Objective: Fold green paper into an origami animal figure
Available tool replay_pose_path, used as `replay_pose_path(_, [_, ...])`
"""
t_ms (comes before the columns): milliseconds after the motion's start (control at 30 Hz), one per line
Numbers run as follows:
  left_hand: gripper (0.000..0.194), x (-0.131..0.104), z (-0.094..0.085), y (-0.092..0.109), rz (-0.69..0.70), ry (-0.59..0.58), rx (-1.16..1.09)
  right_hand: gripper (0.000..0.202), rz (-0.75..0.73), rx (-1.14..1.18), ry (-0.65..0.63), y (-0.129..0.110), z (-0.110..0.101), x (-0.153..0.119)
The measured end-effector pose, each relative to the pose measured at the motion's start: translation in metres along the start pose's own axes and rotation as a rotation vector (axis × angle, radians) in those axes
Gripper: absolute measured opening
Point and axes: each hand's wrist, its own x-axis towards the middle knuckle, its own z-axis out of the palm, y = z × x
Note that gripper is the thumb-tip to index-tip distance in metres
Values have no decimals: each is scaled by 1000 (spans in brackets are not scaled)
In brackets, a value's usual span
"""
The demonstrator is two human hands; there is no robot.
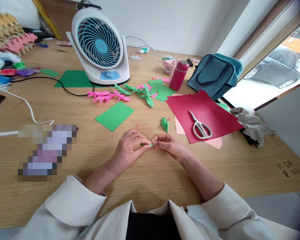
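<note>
Between my two hands is a small piece of folded green paper (142, 144), mostly covered by the fingers. My left hand (130, 145) pinches it between thumb and forefinger. My right hand (167, 144) pinches its right end, fingertips touching those of the left. Just beyond the right hand lies a folded green paper piece (164, 124). A flat green sheet (115, 115) rests past the left hand. Farther back are pink folded paper figures (107, 96) and green folded paper figures (147, 95).
Scissors (201, 128) lie on red sheets (180, 110) at the right. A fan (100, 43) stands at the back, with its dark cable running left. A red flask (179, 76) and a teal bag (215, 75) stand back right. A blurred-out object (50, 150) lies left.
</note>
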Motion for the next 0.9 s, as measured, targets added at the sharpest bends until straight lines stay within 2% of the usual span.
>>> replay_pose_path(167, [4, 0, 0, -1, 43, -3, 10, 34, 11, -2, -32, 3, -3, 1])
replay_pose_path(300, [5, 0, 1, -3, 28, -4, -33, 34, 20, -32, -42, 5, -5, 2])
replay_pose_path(500, [4, -1, 3, -6, -79, -4, -131, 42, 24, -129, -29, 3, -3, 2])
replay_pose_path(733, [3, -1, 4, -6, -270, -29, -230, 42, -63, -184, -26, 6, -2, 2])
replay_pose_path(900, [3, -1, 2, -5, -287, -27, -248, 42, -47, -156, -43, 6, -4, 3])
